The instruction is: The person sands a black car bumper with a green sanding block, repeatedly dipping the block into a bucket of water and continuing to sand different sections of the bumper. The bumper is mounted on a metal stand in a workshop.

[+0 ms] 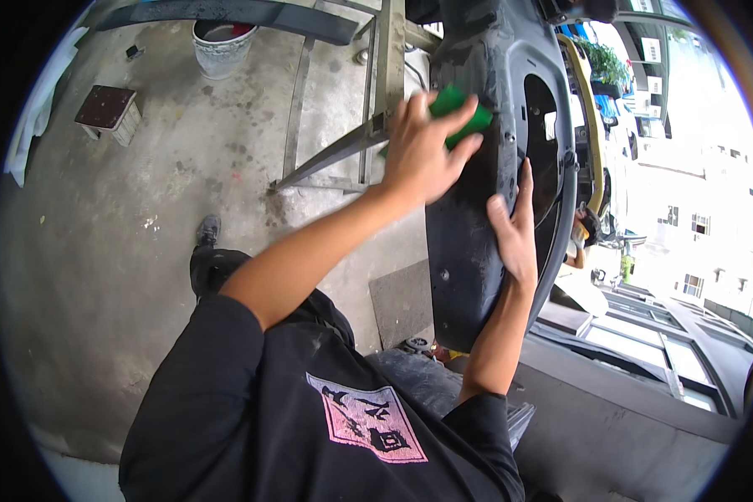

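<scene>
A long dark car bumper (464, 251) runs lengthwise through the middle, with an oval opening along its right side. My left hand (427, 146), slightly blurred, grips a green pad (460, 109) against the bumper's upper left part. My right hand (514, 234) holds the bumper farther down, its thumb on the face and fingers reaching beside the opening. A metal stand (330, 155) stands to the left of the bumper, partly behind my left hand.
A small stool (106, 105), a bucket (222, 54) and a long dark strip (226, 15) are on the left and at top. Beyond the bumper are a yellow car part (592, 167) and another person (581, 238). A grey mat (397, 305) lies on the floor.
</scene>
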A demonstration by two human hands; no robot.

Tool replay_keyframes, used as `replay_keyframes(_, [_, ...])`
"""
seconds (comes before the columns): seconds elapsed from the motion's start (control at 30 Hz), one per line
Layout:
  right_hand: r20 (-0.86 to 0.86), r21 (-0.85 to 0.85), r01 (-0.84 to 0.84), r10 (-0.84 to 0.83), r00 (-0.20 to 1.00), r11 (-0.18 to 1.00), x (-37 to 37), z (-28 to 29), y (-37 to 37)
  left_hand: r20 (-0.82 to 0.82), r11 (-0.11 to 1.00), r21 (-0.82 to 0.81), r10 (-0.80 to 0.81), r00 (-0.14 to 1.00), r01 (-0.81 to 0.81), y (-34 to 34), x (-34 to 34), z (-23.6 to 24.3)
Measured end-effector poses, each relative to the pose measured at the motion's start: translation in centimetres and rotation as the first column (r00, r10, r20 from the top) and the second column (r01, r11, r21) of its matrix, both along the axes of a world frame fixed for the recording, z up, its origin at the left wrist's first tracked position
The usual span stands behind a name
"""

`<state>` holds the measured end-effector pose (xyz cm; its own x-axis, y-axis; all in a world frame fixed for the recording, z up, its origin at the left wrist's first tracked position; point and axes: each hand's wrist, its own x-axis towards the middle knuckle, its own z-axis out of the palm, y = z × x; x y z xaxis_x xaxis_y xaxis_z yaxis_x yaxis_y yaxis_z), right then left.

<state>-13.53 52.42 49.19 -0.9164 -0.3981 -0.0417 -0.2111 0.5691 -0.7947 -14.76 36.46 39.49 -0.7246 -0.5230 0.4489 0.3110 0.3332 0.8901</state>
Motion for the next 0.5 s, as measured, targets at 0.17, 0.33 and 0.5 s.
replay_keyframes(0.17, [0.025,-0.005,0.019,-0.018,1.0,1.0,0.2,0.5,-0.4,-0.013,0.998,0.052,-0.033,0.999,0.034,0.0,0.1,0.3])
replay_keyframes(0.33, [0.032,-0.075,0.005,-0.003,0.999,0.997,0.0,0.0,-0.1,-0.055,0.991,0.104,-0.079,0.995,0.084,2.4,4.0,-1.0])
replay_keyframes(0.5, [0.043,-0.031,0.01,-0.009,0.999,0.999,-0.1,0.2,-0.4,-0.044,0.978,0.205,0.036,0.998,-0.026,0.9,-0.7,1.2])
